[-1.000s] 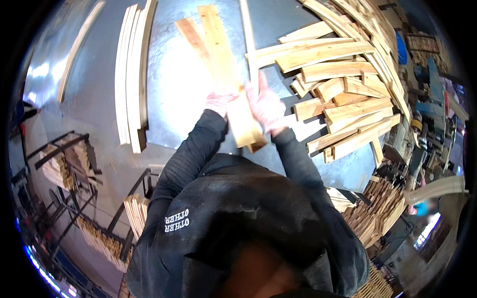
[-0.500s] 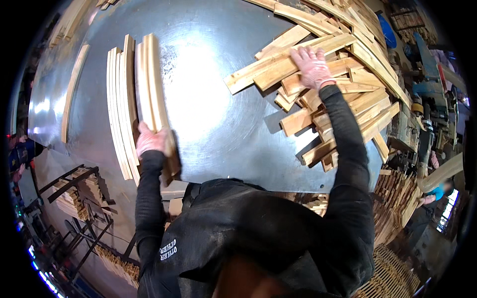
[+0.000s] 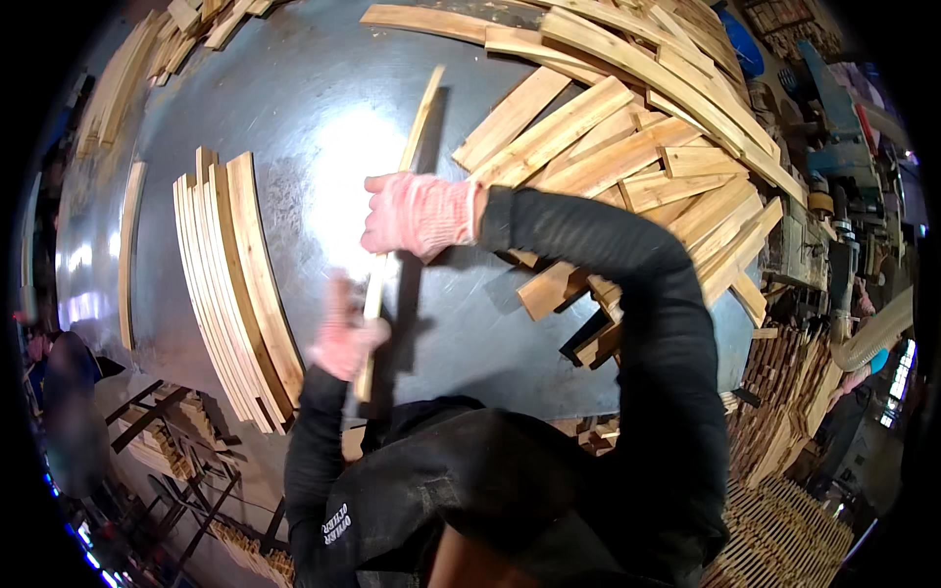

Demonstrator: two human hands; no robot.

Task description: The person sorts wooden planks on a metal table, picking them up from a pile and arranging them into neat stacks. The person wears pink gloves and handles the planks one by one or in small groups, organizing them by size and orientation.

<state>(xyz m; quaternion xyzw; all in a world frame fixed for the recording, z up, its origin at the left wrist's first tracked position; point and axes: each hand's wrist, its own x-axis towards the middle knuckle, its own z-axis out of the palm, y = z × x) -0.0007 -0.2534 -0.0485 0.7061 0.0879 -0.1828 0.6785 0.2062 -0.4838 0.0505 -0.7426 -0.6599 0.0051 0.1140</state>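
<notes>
One board (image 3: 375, 288) in hand, near the worktop's (image 3: 470, 318) near edge!
Right hand (image 3: 421, 214) grips; left hand (image 3: 345, 338) blurred, hold unclear; steadying likely needed next.

A woodworking shop: boards (image 3: 573, 127) lie heaped on a shiny counter (image 3: 294, 83), with a timber stack (image 3: 792, 412), machinery (image 3: 799, 240) and a thick hose (image 3: 879, 328) at right.

The left hand (image 3: 345, 338) is pretty badly blurred, so its grip can't really be made out. Part of the thin wood strip (image 3: 421, 118) is covered by the right hand (image 3: 417, 214). Some boards (image 3: 230, 24) up top get cut off.
</notes>
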